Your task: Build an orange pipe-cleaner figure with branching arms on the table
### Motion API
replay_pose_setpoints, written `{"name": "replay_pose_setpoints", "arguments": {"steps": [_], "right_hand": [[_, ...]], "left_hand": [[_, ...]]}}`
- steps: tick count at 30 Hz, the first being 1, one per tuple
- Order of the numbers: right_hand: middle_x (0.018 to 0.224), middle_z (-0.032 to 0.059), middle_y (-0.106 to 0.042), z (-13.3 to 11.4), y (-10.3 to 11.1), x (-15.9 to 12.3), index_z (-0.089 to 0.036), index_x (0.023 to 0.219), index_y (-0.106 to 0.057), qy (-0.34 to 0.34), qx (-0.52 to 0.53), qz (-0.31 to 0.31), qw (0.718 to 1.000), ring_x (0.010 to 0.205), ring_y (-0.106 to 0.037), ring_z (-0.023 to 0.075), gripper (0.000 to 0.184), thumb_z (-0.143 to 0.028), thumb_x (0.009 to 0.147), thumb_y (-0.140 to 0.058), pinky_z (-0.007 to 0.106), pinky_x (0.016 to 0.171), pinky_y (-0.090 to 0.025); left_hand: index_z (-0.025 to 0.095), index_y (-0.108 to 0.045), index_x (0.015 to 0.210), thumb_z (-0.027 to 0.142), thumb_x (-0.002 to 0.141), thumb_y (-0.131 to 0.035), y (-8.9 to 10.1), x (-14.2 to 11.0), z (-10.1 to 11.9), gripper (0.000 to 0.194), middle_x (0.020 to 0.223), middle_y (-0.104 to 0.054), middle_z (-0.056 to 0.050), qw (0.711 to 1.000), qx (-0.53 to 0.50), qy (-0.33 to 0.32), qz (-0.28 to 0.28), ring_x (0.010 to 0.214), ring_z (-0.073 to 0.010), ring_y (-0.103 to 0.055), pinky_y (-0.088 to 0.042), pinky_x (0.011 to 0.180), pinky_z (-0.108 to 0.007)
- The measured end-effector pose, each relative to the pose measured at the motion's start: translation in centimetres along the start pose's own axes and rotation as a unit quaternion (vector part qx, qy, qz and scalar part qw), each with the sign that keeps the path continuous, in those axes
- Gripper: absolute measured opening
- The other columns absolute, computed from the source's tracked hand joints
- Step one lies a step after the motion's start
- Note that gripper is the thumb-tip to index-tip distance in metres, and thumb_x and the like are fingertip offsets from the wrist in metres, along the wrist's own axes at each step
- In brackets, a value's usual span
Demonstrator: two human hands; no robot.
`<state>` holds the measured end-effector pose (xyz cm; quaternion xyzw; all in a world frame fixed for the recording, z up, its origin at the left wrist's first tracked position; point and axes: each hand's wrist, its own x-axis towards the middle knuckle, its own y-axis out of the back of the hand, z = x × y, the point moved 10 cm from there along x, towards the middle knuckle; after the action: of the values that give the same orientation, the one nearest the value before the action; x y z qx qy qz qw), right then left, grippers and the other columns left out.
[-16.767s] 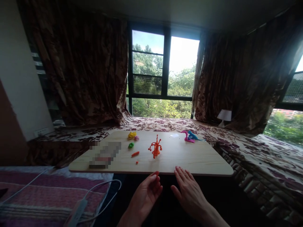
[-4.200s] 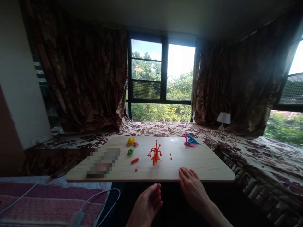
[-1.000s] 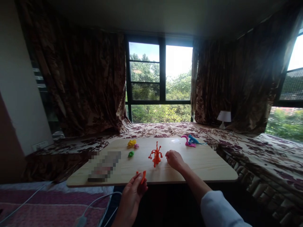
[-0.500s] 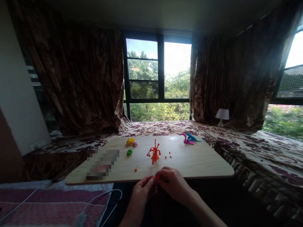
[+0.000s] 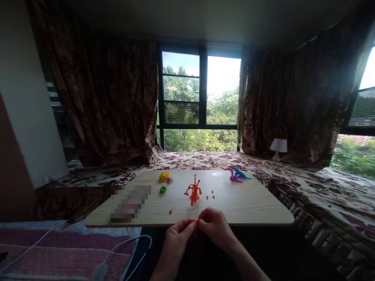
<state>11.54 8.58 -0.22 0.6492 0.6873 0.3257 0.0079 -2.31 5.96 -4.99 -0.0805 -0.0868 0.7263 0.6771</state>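
Both hands meet fingertip to fingertip at the table's near edge. My left hand (image 5: 179, 236) is closed in a pinch, thumb against index finger. My right hand (image 5: 218, 230) pinches from the other side. Between them is a small piece of orange modelling clay, mostly hidden by the fingers. Beyond them stands an orange clay figure (image 5: 194, 193) with a thick base and several thin arms ending in knobs. To its right lie several small orange clay bits (image 5: 207, 197). Another orange bit (image 5: 170, 212) rests left of my hands, near the front edge.
The pale wooden table (image 5: 249, 207) carries a yellow clay lump (image 5: 164, 176), a pink lump (image 5: 170, 179), a green lump (image 5: 163, 189) and a blurred flat box (image 5: 131, 205). Far right are a magenta clay shape (image 5: 235, 177) and a blue one (image 5: 240, 173). A white cable (image 5: 125, 239) lies left.
The view has shifted slightly, so the table appears a little further right and lower. My fingertips have drawn closer together, and the orange piece shows less between them.
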Motion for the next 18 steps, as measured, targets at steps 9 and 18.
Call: {"name": "replay_pose_setpoints", "arguments": {"steps": [9,18], "right_hand": [[0.085,0.0013,-0.064,2.8,6.6,3.4,-0.024,0.083,-0.068,0.053,-0.252,0.008,0.966,0.084,-0.054,0.0161,0.018,-0.026,0.079,-0.050,0.025,0.077,-0.038],[0.104,0.0038,-0.060,1.5,5.7,-0.7,-0.021,0.092,-0.064,0.104,-0.331,-0.052,0.936,0.098,-0.049,0.0173,0.027,-0.019,0.086,-0.037,0.027,0.087,-0.034]], "left_hand": [[0.018,-0.067,0.084,0.038,0.070,-0.055,7.3,6.7,10.2,0.028,0.082,-0.064,-0.006,0.849,0.412,-0.248,0.218,0.078,-0.0191,-0.059,-0.043,0.075,-0.028],[0.021,-0.066,0.087,0.033,0.076,-0.046,6.9,9.4,8.7,0.027,0.093,-0.061,-0.008,0.709,0.649,-0.213,0.177,0.089,-0.0226,-0.053,-0.039,0.075,-0.031]]}}
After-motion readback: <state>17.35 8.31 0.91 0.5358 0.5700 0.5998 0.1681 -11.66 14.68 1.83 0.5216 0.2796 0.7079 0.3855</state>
